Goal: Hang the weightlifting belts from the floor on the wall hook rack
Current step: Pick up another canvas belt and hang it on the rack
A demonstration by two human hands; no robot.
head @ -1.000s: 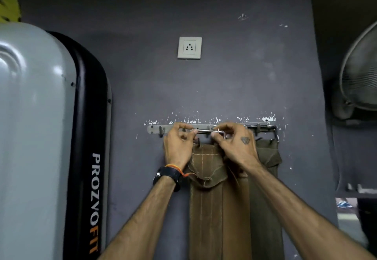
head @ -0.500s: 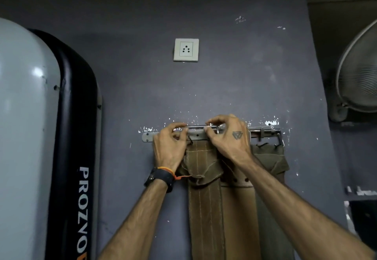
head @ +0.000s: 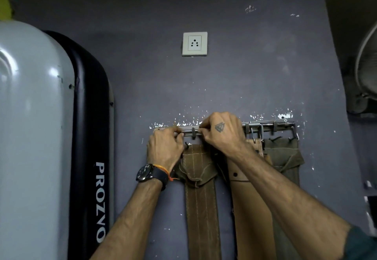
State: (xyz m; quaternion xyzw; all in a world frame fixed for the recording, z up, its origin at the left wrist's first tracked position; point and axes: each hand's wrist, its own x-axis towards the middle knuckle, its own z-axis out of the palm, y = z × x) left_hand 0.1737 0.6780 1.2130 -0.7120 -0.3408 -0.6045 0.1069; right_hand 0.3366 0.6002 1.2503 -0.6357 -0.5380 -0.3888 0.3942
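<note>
Metal rack: wall hook rack (head: 269,124), a grey strip of hooks screwed to the dark purple wall (head: 234,66).
Head view, left hand: left hand (head: 164,149) at the rack's left end, fingers curled, pinching a thin metal bar against the strip.
Right hand: right hand (head: 222,135), a triangle tattoo on its back, fingers curled over the same bar just right of the left hand.
Stitched belt: brown stitched belt (head: 202,208) hangs down between the two wrists.
Tan belt: tan belt (head: 253,219) hangs just beside it, behind the right forearm.
Olive belt: olive belt (head: 285,157) hangs from the rack's right hooks.
Wrist: black watch (head: 145,173) on the left.
Surroundings: white socket (head: 194,43) above; grey and black padded equipment (head: 89,137) at left.
</note>
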